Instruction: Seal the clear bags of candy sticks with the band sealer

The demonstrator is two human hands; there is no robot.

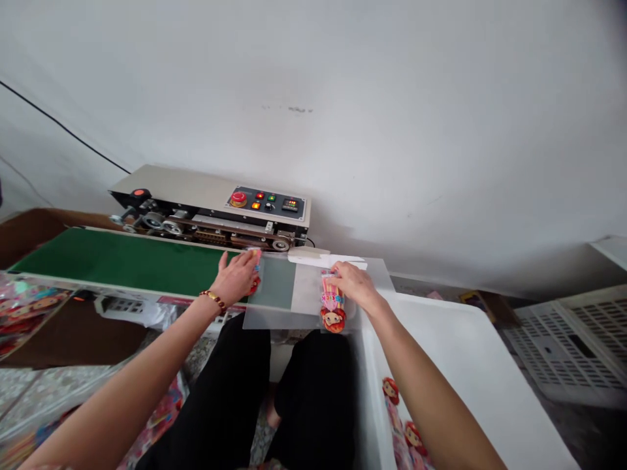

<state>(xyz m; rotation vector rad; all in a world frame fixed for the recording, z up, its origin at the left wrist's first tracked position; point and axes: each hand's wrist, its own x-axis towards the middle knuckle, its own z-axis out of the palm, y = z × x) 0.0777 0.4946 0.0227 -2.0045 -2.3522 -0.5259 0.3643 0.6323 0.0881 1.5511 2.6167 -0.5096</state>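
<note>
My left hand (238, 277) lies flat, fingers stretched, on a small clear packet (255, 269) with a red cartoon head, at the right end of the green conveyor belt (122, 261). My right hand (353, 282) pinches the top of a second packet (332, 303), with pink and yellow print and a red-haired doll face, lying on a frosted clear feed plate (304, 294). Behind the belt stands the band sealing machine (210, 207) with a red button and lit indicator lamps.
A white bin (470, 365) at my right holds more doll packets (399, 418). Sealed packets pile at the far left (24, 307). A white slatted crate (573, 346) stands at the right. My black-trousered legs are below the belt. A white wall rises behind.
</note>
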